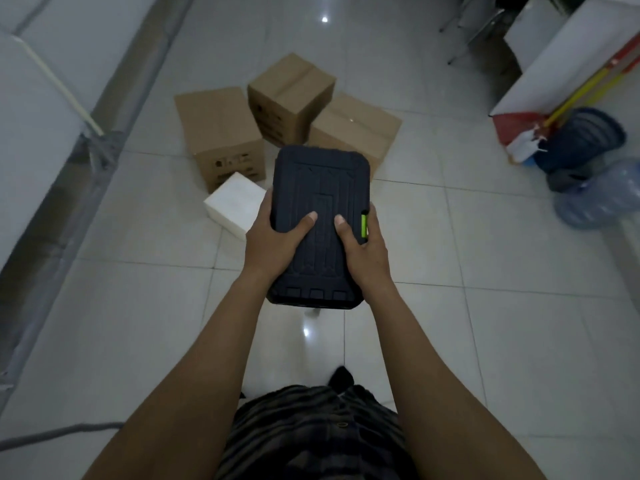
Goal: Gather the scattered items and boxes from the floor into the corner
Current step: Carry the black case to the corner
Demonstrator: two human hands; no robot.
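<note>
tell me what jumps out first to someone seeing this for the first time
A black ribbed plastic case with a green latch fills the centre, gripped at its sides by the left hand and right hand. Beyond it three brown cardboard boxes cluster on the pale tiled floor, a white rectangular block beside the left one.

The black case (pixel 320 216) is made of hard, matt plastic, and ribs are pressed into its lid. A green plastic clip (pixel 364 226) is set in its side. The cardboard boxes (pixel 221 133) are brown, dull and smooth. The white block (pixel 233 202) looks matt, like foam. The floor tiles (pixel 502 306) are glossy, and lights are mirrored in them. The big bottle (pixel 602 199) is made of clear plastic. The shirt (pixel 311 434) is made of striped cloth.
</note>
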